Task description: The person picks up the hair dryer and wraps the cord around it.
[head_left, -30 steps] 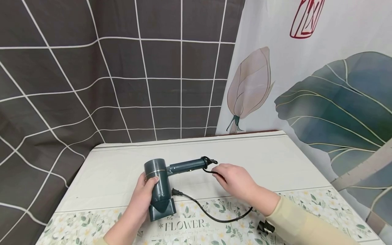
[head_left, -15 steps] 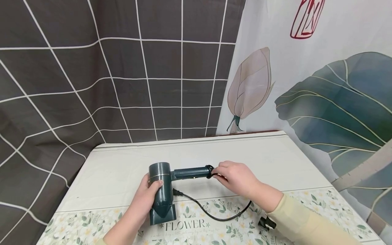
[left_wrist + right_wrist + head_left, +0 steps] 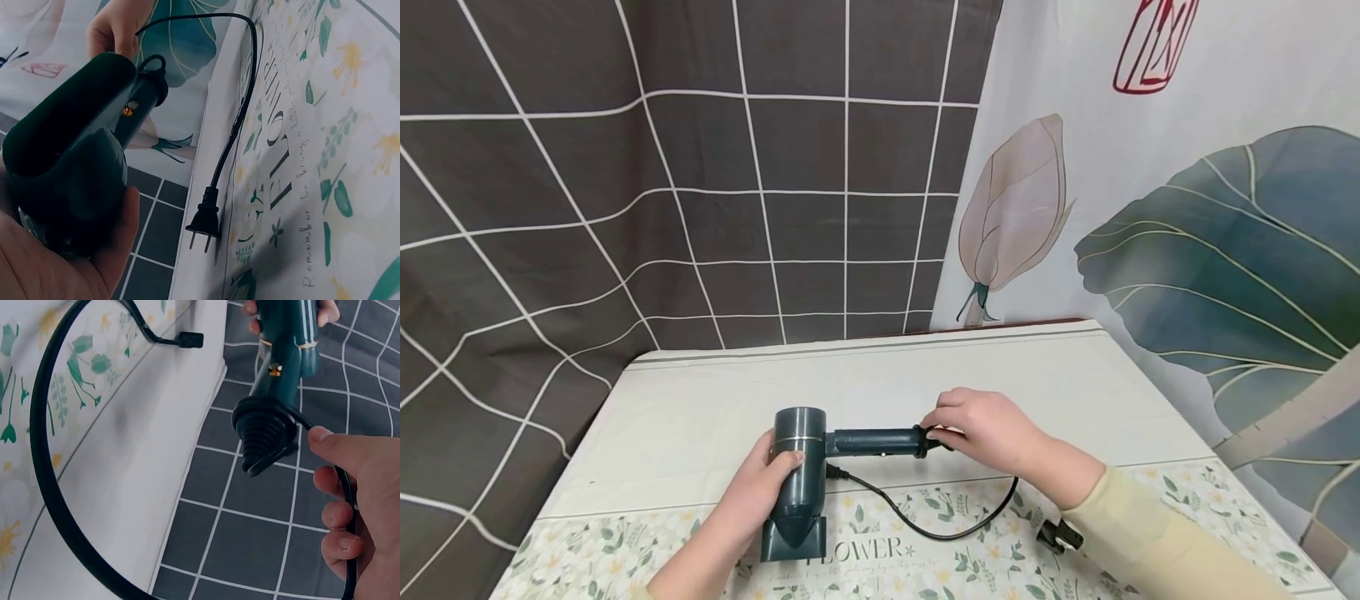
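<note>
A dark green hair dryer [image 3: 800, 483] is held by its barrel in my left hand [image 3: 758, 483], thumb across the front. Its flat nozzle [image 3: 793, 540] points toward me, and the handle [image 3: 876, 442] extends right. At the handle's end my right hand [image 3: 985, 425] pinches the black power cord [image 3: 347, 487] between thumb and fingers. In the right wrist view the cord loops round the handle's base beside the ribbed strain relief [image 3: 262, 437]. The rest of the cord curves back left to a two-pin plug [image 3: 204, 215], close to the tabletop.
A table [image 3: 715, 400] carries a white cloth with a floral band along its near side. A small black object [image 3: 1060, 536] lies by the right sleeve. Behind hang a dark grid-patterned curtain [image 3: 797, 225] and a white curtain [image 3: 1090, 150] with plant prints.
Both hands and the hair dryer have come slightly nearer and to the right. The handle has swung level, and the right hand has closed in on its end, winding cord there.
</note>
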The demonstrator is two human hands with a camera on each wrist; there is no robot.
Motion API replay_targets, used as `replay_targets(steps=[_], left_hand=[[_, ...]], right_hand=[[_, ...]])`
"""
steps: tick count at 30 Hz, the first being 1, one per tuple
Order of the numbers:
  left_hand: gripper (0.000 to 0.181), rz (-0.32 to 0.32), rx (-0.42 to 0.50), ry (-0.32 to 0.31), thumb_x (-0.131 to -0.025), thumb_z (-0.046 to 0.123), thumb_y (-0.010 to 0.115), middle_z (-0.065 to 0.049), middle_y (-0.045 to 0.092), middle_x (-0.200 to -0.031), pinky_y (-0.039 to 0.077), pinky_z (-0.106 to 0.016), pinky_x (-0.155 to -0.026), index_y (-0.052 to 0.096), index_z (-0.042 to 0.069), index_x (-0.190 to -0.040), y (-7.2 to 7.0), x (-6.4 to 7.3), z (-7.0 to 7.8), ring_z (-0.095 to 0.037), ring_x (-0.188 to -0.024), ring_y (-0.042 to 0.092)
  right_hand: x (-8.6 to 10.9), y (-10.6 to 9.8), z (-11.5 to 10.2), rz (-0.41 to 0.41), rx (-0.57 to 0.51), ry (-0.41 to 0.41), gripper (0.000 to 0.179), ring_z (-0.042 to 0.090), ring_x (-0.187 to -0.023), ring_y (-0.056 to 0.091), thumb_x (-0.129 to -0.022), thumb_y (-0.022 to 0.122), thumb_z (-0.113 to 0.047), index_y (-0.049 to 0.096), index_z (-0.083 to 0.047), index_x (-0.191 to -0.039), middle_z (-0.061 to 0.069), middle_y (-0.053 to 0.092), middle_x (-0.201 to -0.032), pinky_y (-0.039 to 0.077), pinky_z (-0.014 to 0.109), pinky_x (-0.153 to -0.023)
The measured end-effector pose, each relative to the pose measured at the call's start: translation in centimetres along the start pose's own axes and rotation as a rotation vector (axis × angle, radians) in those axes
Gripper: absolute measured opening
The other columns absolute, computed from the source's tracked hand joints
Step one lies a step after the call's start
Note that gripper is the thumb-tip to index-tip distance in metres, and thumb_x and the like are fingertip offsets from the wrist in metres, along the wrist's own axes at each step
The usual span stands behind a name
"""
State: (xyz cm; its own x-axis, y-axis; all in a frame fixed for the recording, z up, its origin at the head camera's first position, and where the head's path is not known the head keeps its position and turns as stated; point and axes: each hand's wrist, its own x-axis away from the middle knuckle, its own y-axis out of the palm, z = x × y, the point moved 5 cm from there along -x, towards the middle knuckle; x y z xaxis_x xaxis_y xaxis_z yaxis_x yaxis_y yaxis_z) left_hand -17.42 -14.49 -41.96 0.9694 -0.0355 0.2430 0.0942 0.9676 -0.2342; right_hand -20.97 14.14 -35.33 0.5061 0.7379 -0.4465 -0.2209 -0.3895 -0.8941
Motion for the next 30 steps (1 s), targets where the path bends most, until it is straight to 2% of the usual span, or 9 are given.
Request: replay_targets(steps=[8, 14, 24, 30], left_hand=[[0.072, -0.022, 0.018, -0.004, -0.096, 0.03, 0.054, -0.023, 0.053, -0.134, 0.047, -0.05, -0.086, 0.022, 0.006, -0.156, -0.3, -0.2, -0.6, -0.03, -0.103, 0.06], [0.069, -0.032, 0.037, -0.014, -0.097, 0.029, 0.052, -0.019, 0.058, -0.124, 0.049, -0.045, -0.081, 0.024, 0.007, -0.155, -0.3, -0.2, -1.0, -0.028, -0.096, 0.062], [0.067, -0.066, 0.1, -0.007, -0.096, 0.028, 0.052, -0.017, 0.06, -0.118, 0.05, -0.04, -0.079, 0.025, 0.01, -0.155, -0.2, 0.0, -1.0, -0.028, -0.093, 0.063], [0.065, -0.081, 0.106, -0.003, -0.097, 0.03, 0.05, -0.017, 0.06, -0.118, 0.049, -0.04, -0.082, 0.026, 0.012, -0.155, -0.2, -0.1, -1.0, -0.027, -0.095, 0.062]], right_hand=[[0.1, -0.2, 1.3, 0.03, -0.038, 0.015, 0.012, 0.003, -0.073, 0.059, -0.088, 0.076, -0.026, 0.075, -0.021, -0.098, -0.012, 0.063, -0.088, 0.049, 0.024, -0.064], [0.2, 0.0, 2.9, 0.003, -0.087, 0.109, 0.016, 0.0, -0.072, 0.056, -0.09, 0.072, -0.032, 0.076, -0.023, -0.102, -0.015, 0.064, -0.091, 0.047, 0.025, -0.065], [0.2, 1.0, 4.8, -0.05, -0.165, 0.25, 0.024, 0.0, -0.076, 0.057, -0.092, 0.07, -0.036, 0.077, -0.021, -0.109, -0.015, 0.064, -0.095, 0.049, 0.028, -0.069], [0.1, 1.5, 5.5, -0.059, -0.185, 0.273, 0.025, 0.005, -0.08, 0.06, -0.092, 0.069, -0.039, 0.076, -0.023, -0.11, -0.015, 0.065, -0.097, 0.049, 0.03, -0.071]])
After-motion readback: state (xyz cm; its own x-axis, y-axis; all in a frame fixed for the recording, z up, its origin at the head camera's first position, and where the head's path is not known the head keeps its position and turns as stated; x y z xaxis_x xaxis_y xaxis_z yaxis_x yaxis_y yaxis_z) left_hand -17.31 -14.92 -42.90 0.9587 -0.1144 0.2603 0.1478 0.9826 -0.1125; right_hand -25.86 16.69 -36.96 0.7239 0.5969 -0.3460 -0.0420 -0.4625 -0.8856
